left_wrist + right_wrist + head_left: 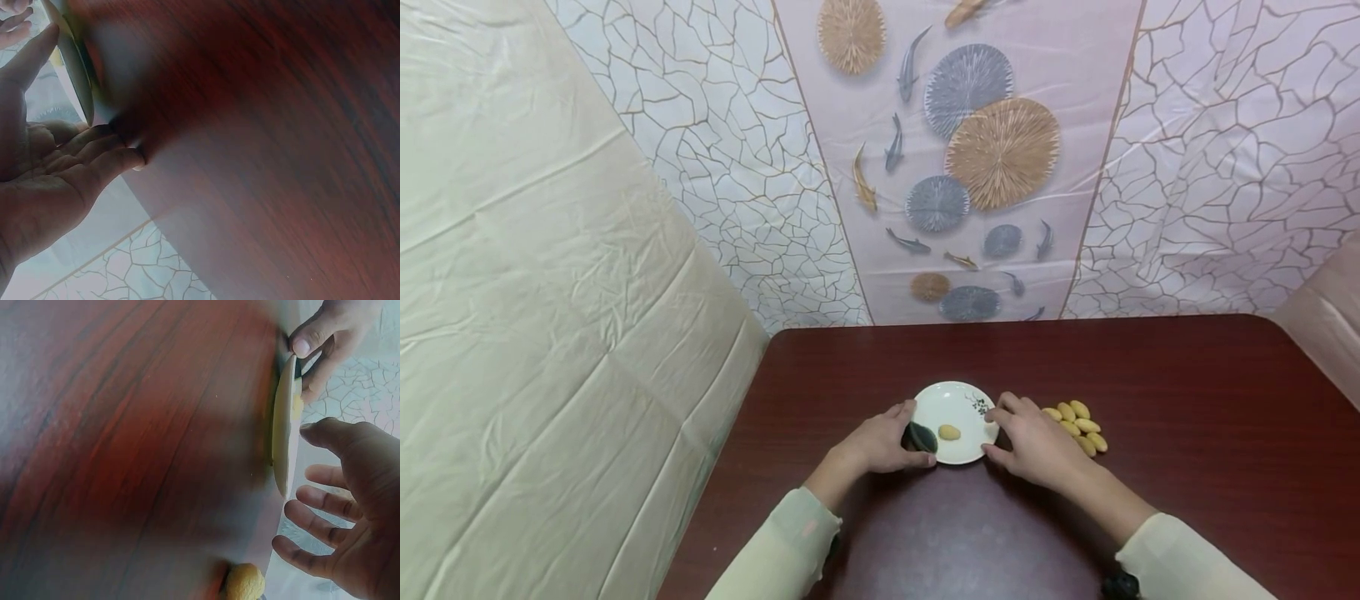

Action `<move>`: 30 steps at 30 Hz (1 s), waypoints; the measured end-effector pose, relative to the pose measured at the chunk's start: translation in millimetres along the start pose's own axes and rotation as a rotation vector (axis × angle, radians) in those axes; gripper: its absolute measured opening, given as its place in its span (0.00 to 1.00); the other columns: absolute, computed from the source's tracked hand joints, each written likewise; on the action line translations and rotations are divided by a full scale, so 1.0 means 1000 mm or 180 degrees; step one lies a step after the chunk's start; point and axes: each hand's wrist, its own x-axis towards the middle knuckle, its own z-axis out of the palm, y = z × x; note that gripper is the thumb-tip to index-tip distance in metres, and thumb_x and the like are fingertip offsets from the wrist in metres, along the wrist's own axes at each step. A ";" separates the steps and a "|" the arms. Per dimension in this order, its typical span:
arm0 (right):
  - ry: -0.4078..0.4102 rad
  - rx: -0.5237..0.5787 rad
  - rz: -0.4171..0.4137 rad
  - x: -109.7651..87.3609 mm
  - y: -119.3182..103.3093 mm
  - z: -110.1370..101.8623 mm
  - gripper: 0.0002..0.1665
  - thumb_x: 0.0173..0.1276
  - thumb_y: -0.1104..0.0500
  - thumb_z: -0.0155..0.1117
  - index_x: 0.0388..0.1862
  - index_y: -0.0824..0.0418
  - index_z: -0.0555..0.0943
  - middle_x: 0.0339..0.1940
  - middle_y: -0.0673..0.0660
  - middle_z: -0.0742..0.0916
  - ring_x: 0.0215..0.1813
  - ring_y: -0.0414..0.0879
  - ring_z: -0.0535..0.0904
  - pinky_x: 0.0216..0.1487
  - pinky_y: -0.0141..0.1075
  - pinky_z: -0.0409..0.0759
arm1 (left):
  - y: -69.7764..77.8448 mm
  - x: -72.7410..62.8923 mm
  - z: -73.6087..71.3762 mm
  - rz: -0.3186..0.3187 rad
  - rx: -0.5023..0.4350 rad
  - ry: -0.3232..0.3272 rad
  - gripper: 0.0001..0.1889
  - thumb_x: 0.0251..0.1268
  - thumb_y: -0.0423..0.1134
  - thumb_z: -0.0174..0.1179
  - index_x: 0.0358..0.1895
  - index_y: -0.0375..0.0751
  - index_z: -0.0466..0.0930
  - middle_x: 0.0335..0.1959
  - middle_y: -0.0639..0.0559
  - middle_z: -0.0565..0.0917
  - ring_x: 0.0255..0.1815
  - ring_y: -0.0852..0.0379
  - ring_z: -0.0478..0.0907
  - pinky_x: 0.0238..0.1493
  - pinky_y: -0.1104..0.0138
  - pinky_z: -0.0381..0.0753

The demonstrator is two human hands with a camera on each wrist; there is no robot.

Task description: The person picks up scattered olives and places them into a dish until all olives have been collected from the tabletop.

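A white plate (958, 396) with a small printed sprig lies on the table between both hands. On it sits one yellow oval piece (950, 432), and a dark green leaf-shaped patch (922, 437) shows at its left side. My left hand (883, 442) holds the plate's left rim, thumb at the near edge and fingers farther back. At the right rim is my right hand (1033, 437), its thumb and fingers spread apart with fingertips right at the edge. In the right wrist view these fingers (315, 519) are loosely bent, with nothing between them.
Several yellow oval pieces (1086, 425) lie in a cluster just right of my right hand. The dark red wooden table (1210, 417) meets a patterned cloth wall (970, 250) at its back edge. A pale cloth wall (587, 333) stands on the left.
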 end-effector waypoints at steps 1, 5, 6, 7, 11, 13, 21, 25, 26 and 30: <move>0.0009 0.0000 -0.0001 -0.001 0.001 -0.001 0.21 0.65 0.50 0.85 0.49 0.61 0.91 0.43 0.52 0.83 0.41 0.45 0.78 0.38 0.40 0.80 | 0.000 0.000 0.000 -0.0003 -0.0011 -0.0007 0.59 0.69 0.68 0.72 0.91 0.40 0.52 0.90 0.41 0.64 0.88 0.42 0.66 0.86 0.50 0.71; 0.0011 -0.0025 0.0028 -0.004 0.004 -0.005 0.22 0.65 0.50 0.85 0.52 0.60 0.91 0.43 0.52 0.83 0.40 0.45 0.78 0.37 0.39 0.79 | -0.001 0.001 0.001 -0.0013 -0.0042 -0.0020 0.59 0.69 0.68 0.71 0.92 0.41 0.52 0.90 0.42 0.63 0.89 0.43 0.65 0.86 0.51 0.70; 0.0027 -0.0024 0.0019 -0.005 0.005 -0.006 0.22 0.65 0.50 0.85 0.51 0.61 0.91 0.43 0.52 0.83 0.40 0.46 0.78 0.37 0.40 0.80 | -0.001 0.001 0.001 -0.0011 -0.0046 -0.0015 0.59 0.69 0.68 0.72 0.91 0.41 0.52 0.90 0.42 0.64 0.89 0.43 0.66 0.86 0.51 0.71; 0.0040 -0.0029 0.0011 -0.005 0.006 -0.007 0.21 0.65 0.51 0.85 0.51 0.60 0.91 0.43 0.51 0.83 0.41 0.46 0.79 0.38 0.41 0.80 | 0.000 0.000 0.001 -0.0008 -0.0042 -0.0010 0.59 0.69 0.68 0.72 0.91 0.40 0.52 0.90 0.41 0.64 0.88 0.43 0.66 0.85 0.50 0.71; 0.0049 0.0004 0.0000 -0.009 0.009 -0.011 0.21 0.65 0.51 0.85 0.51 0.59 0.91 0.42 0.51 0.83 0.44 0.48 0.80 0.42 0.44 0.82 | 0.002 -0.001 0.000 -0.0003 -0.0028 0.0016 0.59 0.68 0.67 0.72 0.91 0.39 0.53 0.89 0.40 0.65 0.87 0.42 0.68 0.85 0.50 0.72; 0.0024 0.0011 0.0004 -0.010 0.011 -0.012 0.21 0.65 0.50 0.85 0.51 0.59 0.91 0.42 0.50 0.82 0.44 0.48 0.80 0.43 0.46 0.82 | 0.002 -0.002 0.000 0.0004 -0.0021 0.0026 0.59 0.68 0.67 0.73 0.91 0.39 0.53 0.89 0.40 0.66 0.87 0.41 0.68 0.84 0.50 0.72; 0.0059 -0.0044 -0.0011 -0.018 0.019 -0.016 0.20 0.65 0.50 0.85 0.49 0.58 0.90 0.41 0.50 0.81 0.41 0.48 0.78 0.44 0.48 0.82 | -0.001 -0.001 -0.001 0.0025 -0.0026 0.0047 0.59 0.68 0.68 0.72 0.91 0.41 0.52 0.89 0.41 0.65 0.87 0.41 0.68 0.85 0.50 0.72; 0.0060 -0.0088 0.0014 -0.023 0.021 -0.019 0.20 0.64 0.50 0.85 0.49 0.57 0.90 0.42 0.50 0.81 0.42 0.49 0.78 0.45 0.48 0.83 | -0.001 -0.002 -0.001 0.0021 -0.0029 0.0038 0.59 0.68 0.68 0.72 0.91 0.42 0.52 0.89 0.41 0.65 0.87 0.41 0.68 0.85 0.50 0.72; 0.0064 -0.0098 0.0027 -0.024 0.021 -0.019 0.20 0.64 0.50 0.85 0.50 0.57 0.90 0.42 0.50 0.81 0.43 0.49 0.79 0.43 0.47 0.83 | -0.001 -0.002 -0.001 0.0016 -0.0030 0.0034 0.59 0.68 0.68 0.72 0.92 0.42 0.52 0.89 0.41 0.66 0.87 0.41 0.68 0.85 0.50 0.72; 0.0086 -0.0114 0.0041 -0.029 0.022 -0.024 0.21 0.64 0.49 0.85 0.51 0.57 0.90 0.44 0.50 0.82 0.44 0.48 0.80 0.37 0.44 0.83 | -0.001 -0.002 -0.001 0.0005 -0.0038 0.0022 0.59 0.68 0.68 0.72 0.92 0.42 0.52 0.89 0.41 0.66 0.87 0.42 0.68 0.85 0.50 0.71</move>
